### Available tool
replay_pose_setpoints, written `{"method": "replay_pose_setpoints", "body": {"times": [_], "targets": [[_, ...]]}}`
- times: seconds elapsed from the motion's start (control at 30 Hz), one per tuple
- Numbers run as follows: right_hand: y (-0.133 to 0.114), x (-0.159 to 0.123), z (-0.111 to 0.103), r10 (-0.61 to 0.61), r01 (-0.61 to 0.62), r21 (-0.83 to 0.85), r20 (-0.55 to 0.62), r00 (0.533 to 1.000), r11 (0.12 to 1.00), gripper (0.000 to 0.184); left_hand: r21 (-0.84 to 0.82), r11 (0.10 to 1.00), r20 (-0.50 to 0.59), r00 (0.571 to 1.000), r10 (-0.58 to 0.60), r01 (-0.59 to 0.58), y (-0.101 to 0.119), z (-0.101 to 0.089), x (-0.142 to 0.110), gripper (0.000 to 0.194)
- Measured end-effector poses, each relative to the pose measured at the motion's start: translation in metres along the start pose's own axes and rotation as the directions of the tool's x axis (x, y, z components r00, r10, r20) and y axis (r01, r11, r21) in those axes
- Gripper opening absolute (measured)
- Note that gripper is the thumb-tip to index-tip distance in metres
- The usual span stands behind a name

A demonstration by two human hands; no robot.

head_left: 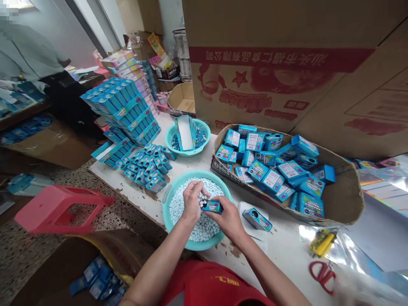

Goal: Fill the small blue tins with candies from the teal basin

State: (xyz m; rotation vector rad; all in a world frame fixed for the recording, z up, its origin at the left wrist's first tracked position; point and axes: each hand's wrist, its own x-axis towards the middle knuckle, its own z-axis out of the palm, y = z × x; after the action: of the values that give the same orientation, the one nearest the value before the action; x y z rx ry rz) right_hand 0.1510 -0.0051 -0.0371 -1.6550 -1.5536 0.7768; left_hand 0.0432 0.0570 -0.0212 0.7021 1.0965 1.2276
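Over a turquoise basin of small white candies, my two hands meet. My left hand is closed around a few white candies at the mouth of a small blue candy box. That box lies tilted in my right hand, gripped between thumb and fingers, its open end toward my left hand. Just right of the basin, another blue box with a round hole rests on a small white scale-like plate.
A cut carton of blue boxes stands at right, before a large cardboard box. Small boxes and stacked display trays stand left. Behind is a turquoise bowl. Red scissors, a red stool and a person flank the table.
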Motion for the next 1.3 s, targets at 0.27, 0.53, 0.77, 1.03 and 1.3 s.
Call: {"method": "replay_pose_setpoints", "body": {"times": [0.27,0.53,0.77,1.03,1.3], "targets": [[-0.002,0.001,-0.003,0.023,-0.022,0.067,-0.013,1.000,0.998,0.030,-0.002,0.998,0.007,0.998,0.067,-0.067,0.001,0.003,-0.004,0.019],[-0.001,0.003,0.002,0.047,-0.040,0.103,-0.069,0.996,0.994,0.028,0.080,0.990,0.025,0.993,0.112,-0.114,-0.004,0.004,-0.007,0.020],[0.013,-0.001,-0.006,0.130,-0.102,0.271,-0.086,0.988,0.957,0.027,0.141,0.986,-0.001,0.996,0.092,-0.091,-0.016,-0.011,0.024,0.026],[-0.009,-0.036,-0.072,0.019,0.045,0.257,-0.241,0.970,0.965,0.029,0.854,0.255,0.445,0.891,0.093,-0.454,-0.083,-0.020,0.066,0.018],[-0.016,-0.009,-0.063,-0.034,0.093,0.157,-0.341,0.939,0.983,0.027,0.834,-0.017,0.547,0.831,-0.097,-0.551,-0.092,-0.032,0.022,0.020]]}}
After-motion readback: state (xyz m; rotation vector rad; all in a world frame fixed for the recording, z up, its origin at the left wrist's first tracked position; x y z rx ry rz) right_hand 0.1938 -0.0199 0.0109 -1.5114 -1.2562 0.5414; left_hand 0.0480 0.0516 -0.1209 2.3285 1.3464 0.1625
